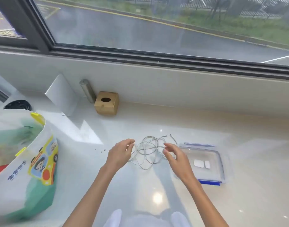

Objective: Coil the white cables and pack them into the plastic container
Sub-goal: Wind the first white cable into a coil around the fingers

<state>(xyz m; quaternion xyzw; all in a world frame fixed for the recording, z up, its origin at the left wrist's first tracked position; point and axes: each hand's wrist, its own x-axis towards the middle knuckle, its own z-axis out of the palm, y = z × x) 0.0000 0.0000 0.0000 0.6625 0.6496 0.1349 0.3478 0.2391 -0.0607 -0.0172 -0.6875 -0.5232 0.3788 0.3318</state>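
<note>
A loose tangle of thin white cables (147, 151) lies on the glossy white counter in the middle of the view. My left hand (121, 153) is at the tangle's left edge, thumb and forefinger pinched on a strand. My right hand (175, 157) hovers at the tangle's right edge with fingers spread and nothing in it. Just right of that hand stands the clear plastic container (220, 163) with blue clips, low and rectangular, with two small white pieces inside.
A large printed plastic bag (22, 161) fills the left side. A small cardboard box (106, 103) with a hole and a metal cylinder (88, 90) stand against the back wall under the window. A white angled panel (61, 94) leans behind the bag.
</note>
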